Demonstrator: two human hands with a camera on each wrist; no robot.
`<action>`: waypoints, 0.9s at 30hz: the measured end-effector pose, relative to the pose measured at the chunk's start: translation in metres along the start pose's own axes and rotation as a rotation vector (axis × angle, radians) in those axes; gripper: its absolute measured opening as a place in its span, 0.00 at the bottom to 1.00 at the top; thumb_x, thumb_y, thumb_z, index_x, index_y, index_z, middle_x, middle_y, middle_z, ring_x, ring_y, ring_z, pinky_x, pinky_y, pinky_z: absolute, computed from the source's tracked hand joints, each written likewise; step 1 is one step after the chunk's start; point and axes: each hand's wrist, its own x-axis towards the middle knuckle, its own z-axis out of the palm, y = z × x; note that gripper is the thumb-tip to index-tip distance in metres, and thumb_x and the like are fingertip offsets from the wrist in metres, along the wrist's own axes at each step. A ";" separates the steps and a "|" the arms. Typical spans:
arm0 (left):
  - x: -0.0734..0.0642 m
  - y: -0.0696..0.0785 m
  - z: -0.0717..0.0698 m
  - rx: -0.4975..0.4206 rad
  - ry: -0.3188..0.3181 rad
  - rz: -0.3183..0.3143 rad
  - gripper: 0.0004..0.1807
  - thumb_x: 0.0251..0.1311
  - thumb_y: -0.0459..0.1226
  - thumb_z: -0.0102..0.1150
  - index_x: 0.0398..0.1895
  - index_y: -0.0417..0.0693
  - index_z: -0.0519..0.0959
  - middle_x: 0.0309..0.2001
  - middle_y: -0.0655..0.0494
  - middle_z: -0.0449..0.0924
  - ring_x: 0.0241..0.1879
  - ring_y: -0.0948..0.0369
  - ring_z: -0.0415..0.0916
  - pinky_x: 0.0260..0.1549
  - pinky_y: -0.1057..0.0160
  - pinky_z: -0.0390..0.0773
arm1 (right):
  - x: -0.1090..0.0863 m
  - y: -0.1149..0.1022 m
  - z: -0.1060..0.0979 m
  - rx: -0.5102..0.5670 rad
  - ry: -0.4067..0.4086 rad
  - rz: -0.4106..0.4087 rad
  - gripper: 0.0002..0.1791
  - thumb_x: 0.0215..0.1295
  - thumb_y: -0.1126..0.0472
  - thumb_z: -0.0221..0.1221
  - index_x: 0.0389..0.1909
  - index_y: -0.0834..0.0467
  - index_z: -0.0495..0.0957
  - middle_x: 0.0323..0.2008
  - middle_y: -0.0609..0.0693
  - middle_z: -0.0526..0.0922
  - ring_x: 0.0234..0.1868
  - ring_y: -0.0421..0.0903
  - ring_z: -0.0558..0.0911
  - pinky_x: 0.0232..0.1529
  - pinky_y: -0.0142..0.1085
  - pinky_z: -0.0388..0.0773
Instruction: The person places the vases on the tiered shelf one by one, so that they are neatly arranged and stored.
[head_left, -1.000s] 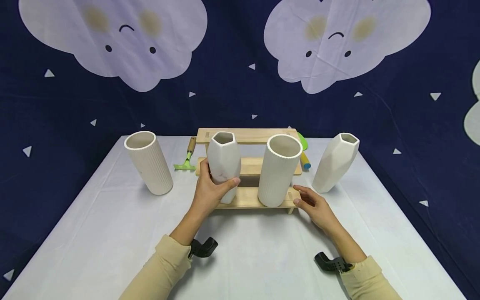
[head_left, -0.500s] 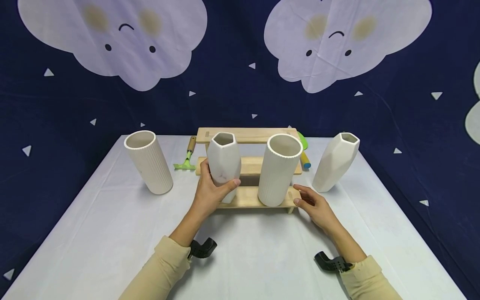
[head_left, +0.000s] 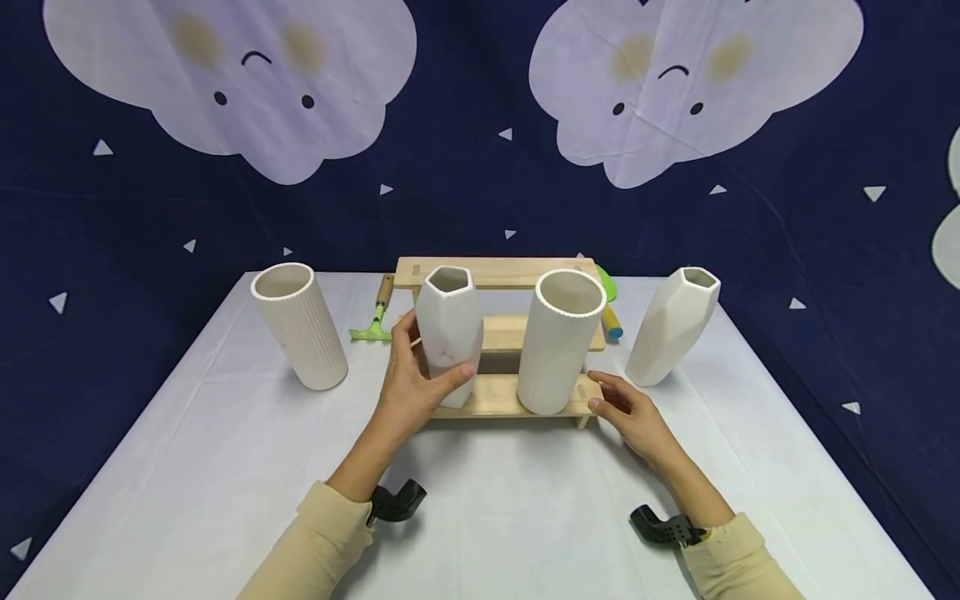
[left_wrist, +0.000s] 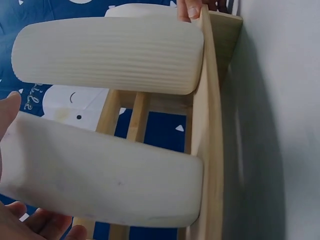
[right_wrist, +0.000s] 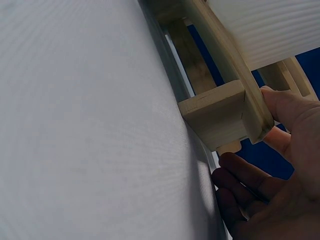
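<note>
A white faceted vase point(head_left: 452, 333) stands upright at the left of the lowest step of a wooden tiered stand point(head_left: 495, 396). My left hand point(head_left: 408, 387) is loosely around it; in the left wrist view the thumb point(left_wrist: 10, 107) and the fingers point(left_wrist: 52, 224) show at opposite sides of the vase, with the grip slackened. A white ribbed cylindrical vase point(head_left: 558, 350) stands beside it on the same step. My right hand point(head_left: 633, 417) holds the right end of this step, thumb and forefinger at the board in the right wrist view.
Another ribbed vase point(head_left: 300, 329) stands on the white-covered table point(head_left: 187, 467) at left, another faceted vase point(head_left: 671, 329) at right. A green hand tool with a wooden handle point(head_left: 377, 312) lies left of the stand; a green tool with a yellow-and-blue handle point(head_left: 611, 321) lies behind its right side.
My left hand has shifted slightly left and eased away from the faceted vase, which stays in place on the step. The right hand has not moved.
</note>
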 end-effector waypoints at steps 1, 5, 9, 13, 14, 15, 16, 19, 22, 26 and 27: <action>-0.001 0.001 -0.002 0.002 0.003 0.005 0.55 0.44 0.43 0.74 0.72 0.58 0.46 0.66 0.52 0.57 0.63 0.54 0.60 0.63 0.47 0.61 | 0.000 0.000 0.000 0.002 -0.001 0.001 0.28 0.66 0.49 0.56 0.66 0.49 0.66 0.60 0.62 0.74 0.58 0.54 0.75 0.51 0.30 0.72; -0.003 0.003 -0.008 0.015 0.023 0.030 0.55 0.45 0.40 0.73 0.72 0.53 0.46 0.66 0.50 0.57 0.65 0.54 0.57 0.65 0.50 0.57 | 0.000 0.001 0.000 0.007 -0.001 -0.002 0.28 0.66 0.50 0.56 0.66 0.49 0.66 0.59 0.62 0.74 0.57 0.54 0.75 0.50 0.29 0.72; -0.006 0.003 -0.015 0.017 0.044 0.046 0.52 0.48 0.39 0.71 0.72 0.50 0.47 0.66 0.50 0.57 0.66 0.56 0.55 0.66 0.52 0.56 | 0.000 0.001 0.001 0.004 0.003 -0.006 0.28 0.66 0.50 0.56 0.66 0.49 0.66 0.59 0.62 0.75 0.56 0.52 0.75 0.50 0.29 0.72; -0.009 -0.001 -0.023 0.019 0.061 0.107 0.46 0.53 0.38 0.66 0.71 0.49 0.49 0.66 0.50 0.58 0.67 0.56 0.55 0.66 0.51 0.57 | 0.000 0.001 0.001 0.003 0.006 -0.004 0.28 0.66 0.50 0.57 0.66 0.48 0.67 0.58 0.61 0.76 0.56 0.52 0.75 0.50 0.29 0.72; -0.010 -0.002 -0.025 0.018 0.068 0.130 0.44 0.55 0.38 0.64 0.71 0.49 0.50 0.66 0.49 0.58 0.66 0.56 0.55 0.66 0.51 0.57 | 0.000 0.001 0.001 0.002 0.006 -0.004 0.28 0.66 0.50 0.57 0.66 0.48 0.67 0.58 0.61 0.76 0.56 0.52 0.75 0.50 0.29 0.72; -0.011 -0.004 -0.027 0.015 0.077 0.155 0.42 0.56 0.37 0.62 0.71 0.48 0.51 0.66 0.47 0.58 0.66 0.55 0.56 0.65 0.51 0.58 | 0.000 0.001 0.001 0.001 0.006 -0.003 0.28 0.66 0.50 0.57 0.66 0.48 0.66 0.59 0.61 0.75 0.56 0.52 0.75 0.50 0.29 0.72; -0.012 -0.005 -0.028 0.016 0.087 0.178 0.40 0.57 0.36 0.60 0.70 0.47 0.52 0.66 0.45 0.59 0.66 0.55 0.56 0.64 0.50 0.59 | 0.000 0.001 0.001 0.000 0.006 -0.003 0.28 0.66 0.50 0.57 0.66 0.48 0.66 0.59 0.62 0.75 0.57 0.53 0.75 0.50 0.29 0.72; -0.013 -0.010 -0.033 0.010 0.125 0.227 0.34 0.60 0.34 0.56 0.69 0.44 0.55 0.64 0.42 0.62 0.63 0.55 0.59 0.62 0.49 0.61 | 0.000 0.001 0.001 -0.003 0.008 -0.003 0.28 0.66 0.50 0.57 0.66 0.48 0.66 0.58 0.62 0.76 0.57 0.53 0.75 0.50 0.30 0.72; -0.015 -0.015 -0.036 0.004 0.159 0.244 0.30 0.62 0.32 0.53 0.67 0.40 0.58 0.61 0.42 0.65 0.61 0.56 0.62 0.60 0.48 0.62 | 0.000 0.000 0.001 -0.007 0.010 -0.002 0.28 0.66 0.50 0.57 0.66 0.48 0.67 0.58 0.62 0.76 0.56 0.52 0.75 0.51 0.31 0.72; -0.019 -0.017 -0.039 -0.009 0.186 0.226 0.26 0.64 0.30 0.50 0.65 0.36 0.60 0.59 0.41 0.67 0.59 0.55 0.64 0.58 0.55 0.64 | -0.001 0.000 0.001 -0.007 0.009 -0.006 0.28 0.65 0.50 0.57 0.66 0.48 0.67 0.58 0.61 0.76 0.56 0.52 0.76 0.50 0.31 0.72; -0.019 -0.018 -0.040 -0.009 0.191 0.220 0.26 0.64 0.30 0.50 0.64 0.36 0.61 0.58 0.40 0.68 0.58 0.55 0.64 0.57 0.58 0.64 | -0.001 0.000 0.001 -0.008 0.009 -0.008 0.28 0.65 0.50 0.57 0.66 0.48 0.66 0.58 0.61 0.76 0.56 0.52 0.76 0.50 0.31 0.72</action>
